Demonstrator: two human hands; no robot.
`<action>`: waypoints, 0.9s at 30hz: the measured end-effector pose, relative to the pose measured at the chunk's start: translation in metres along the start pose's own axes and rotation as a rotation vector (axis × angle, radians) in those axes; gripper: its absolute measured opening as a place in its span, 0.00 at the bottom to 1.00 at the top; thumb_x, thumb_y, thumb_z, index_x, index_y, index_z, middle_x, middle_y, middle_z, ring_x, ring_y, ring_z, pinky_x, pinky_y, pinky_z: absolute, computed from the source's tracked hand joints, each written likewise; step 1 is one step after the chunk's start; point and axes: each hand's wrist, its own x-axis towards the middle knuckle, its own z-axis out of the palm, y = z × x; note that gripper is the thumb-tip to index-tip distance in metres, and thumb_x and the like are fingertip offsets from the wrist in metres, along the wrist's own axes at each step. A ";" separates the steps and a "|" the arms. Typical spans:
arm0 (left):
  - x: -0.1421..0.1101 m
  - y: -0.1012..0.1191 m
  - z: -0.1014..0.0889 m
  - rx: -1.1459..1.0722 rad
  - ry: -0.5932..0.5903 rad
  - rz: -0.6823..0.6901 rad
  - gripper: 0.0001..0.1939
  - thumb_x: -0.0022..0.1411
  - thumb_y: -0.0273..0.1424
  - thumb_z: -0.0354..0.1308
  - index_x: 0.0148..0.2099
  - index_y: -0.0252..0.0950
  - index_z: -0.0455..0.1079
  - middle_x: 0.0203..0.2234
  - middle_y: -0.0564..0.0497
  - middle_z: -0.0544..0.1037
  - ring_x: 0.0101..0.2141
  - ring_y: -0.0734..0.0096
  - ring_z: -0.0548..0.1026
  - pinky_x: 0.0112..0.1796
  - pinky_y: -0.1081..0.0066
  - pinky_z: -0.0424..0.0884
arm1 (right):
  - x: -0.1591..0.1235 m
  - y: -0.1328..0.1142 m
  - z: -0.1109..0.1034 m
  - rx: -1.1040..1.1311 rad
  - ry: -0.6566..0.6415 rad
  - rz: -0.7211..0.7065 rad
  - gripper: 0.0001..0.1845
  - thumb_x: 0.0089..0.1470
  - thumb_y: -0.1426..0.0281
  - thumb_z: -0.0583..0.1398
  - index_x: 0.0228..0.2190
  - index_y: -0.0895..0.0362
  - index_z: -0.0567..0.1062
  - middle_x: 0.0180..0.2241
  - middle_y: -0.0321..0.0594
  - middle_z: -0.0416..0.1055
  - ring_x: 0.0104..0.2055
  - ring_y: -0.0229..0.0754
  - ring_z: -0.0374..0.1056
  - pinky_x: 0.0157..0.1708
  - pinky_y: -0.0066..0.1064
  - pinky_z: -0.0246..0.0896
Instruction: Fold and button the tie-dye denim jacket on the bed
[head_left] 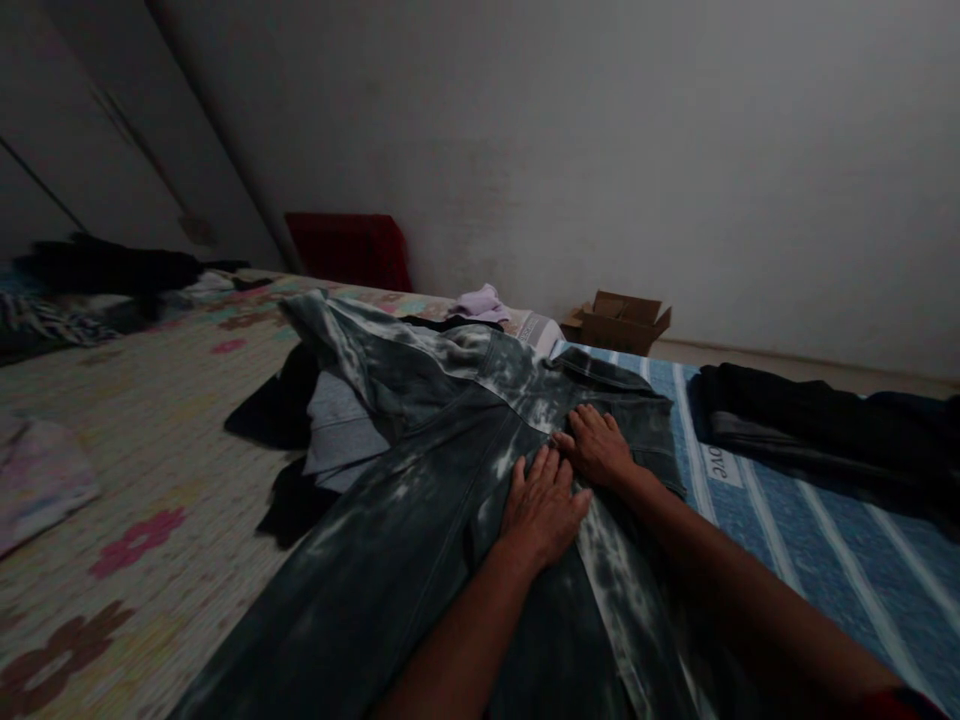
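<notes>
A dark grey-green denim garment point(442, 500) with pale tie-dye streaks lies spread out in front of me and looks like a jacket. One sleeve-like part point(360, 345) stretches to the far left, and its other side is folded over on the right. My left hand point(544, 505) rests flat on the middle of the cloth, fingers extended. Just beyond it and to the right, my right hand point(598, 447) also lies palm down on the garment, its fingers stretched out near a folded edge. Both forearms cover some of the fabric.
Grey and black clothes point(341, 430) lie partly under the garment's left side. Folded dark clothes point(817, 430) rest on the blue striped sheet point(772, 520). Beyond are a lilac cloth point(480, 303), a cardboard box point(621, 322) and a red object point(349, 248) by the wall.
</notes>
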 end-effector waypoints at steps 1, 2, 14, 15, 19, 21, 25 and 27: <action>0.000 0.000 -0.001 -0.007 0.003 0.001 0.30 0.69 0.43 0.36 0.66 0.32 0.52 0.65 0.41 0.55 0.65 0.57 0.49 0.61 0.47 0.43 | -0.003 -0.003 -0.002 0.024 0.015 -0.016 0.30 0.64 0.55 0.45 0.57 0.65 0.62 0.62 0.57 0.54 0.65 0.55 0.46 0.61 0.49 0.40; -0.001 0.000 -0.001 -0.012 0.008 0.008 0.29 0.69 0.42 0.37 0.67 0.33 0.50 0.65 0.41 0.55 0.65 0.57 0.49 0.61 0.47 0.43 | -0.006 -0.007 -0.004 0.061 0.028 -0.043 0.29 0.65 0.56 0.45 0.56 0.64 0.63 0.61 0.56 0.56 0.64 0.54 0.48 0.60 0.47 0.43; -0.004 -0.001 -0.009 -0.029 0.024 0.019 0.23 0.67 0.32 0.42 0.61 0.32 0.60 0.60 0.42 0.65 0.62 0.61 0.55 0.63 0.52 0.44 | -0.021 -0.019 0.013 0.163 0.088 -0.061 0.27 0.65 0.57 0.42 0.54 0.58 0.67 0.58 0.50 0.62 0.63 0.51 0.52 0.59 0.44 0.48; -0.006 -0.002 -0.011 -0.023 0.006 0.017 0.22 0.67 0.31 0.43 0.60 0.32 0.62 0.59 0.42 0.65 0.62 0.62 0.56 0.63 0.54 0.45 | -0.020 -0.019 0.014 0.155 0.086 -0.060 0.28 0.65 0.57 0.42 0.54 0.59 0.66 0.59 0.51 0.61 0.63 0.52 0.51 0.59 0.44 0.47; -0.019 -0.005 -0.019 0.031 -0.014 0.008 0.20 0.68 0.32 0.42 0.59 0.31 0.62 0.60 0.42 0.63 0.63 0.62 0.55 0.62 0.58 0.48 | -0.022 -0.021 0.014 0.107 0.056 -0.072 0.31 0.64 0.55 0.42 0.55 0.62 0.65 0.60 0.54 0.59 0.64 0.53 0.48 0.60 0.43 0.45; -0.030 -0.005 -0.020 0.066 -0.001 -0.020 0.24 0.69 0.36 0.42 0.62 0.29 0.58 0.63 0.41 0.59 0.64 0.60 0.51 0.62 0.57 0.48 | -0.023 -0.022 0.012 0.094 0.046 -0.070 0.32 0.64 0.53 0.42 0.56 0.64 0.64 0.61 0.54 0.58 0.65 0.55 0.47 0.60 0.44 0.43; -0.049 -0.008 -0.015 0.107 -0.033 -0.069 0.31 0.69 0.43 0.42 0.66 0.28 0.52 0.66 0.40 0.52 0.66 0.57 0.46 0.63 0.55 0.47 | -0.025 -0.025 0.010 0.090 0.039 -0.066 0.36 0.62 0.50 0.44 0.57 0.65 0.63 0.61 0.56 0.57 0.65 0.57 0.45 0.61 0.46 0.42; -0.054 -0.010 -0.010 0.107 -0.050 -0.077 0.32 0.69 0.45 0.39 0.67 0.29 0.51 0.66 0.41 0.50 0.66 0.58 0.44 0.63 0.55 0.47 | -0.025 -0.026 0.010 0.095 0.036 -0.065 0.37 0.61 0.49 0.45 0.57 0.66 0.63 0.61 0.57 0.56 0.65 0.58 0.45 0.60 0.47 0.42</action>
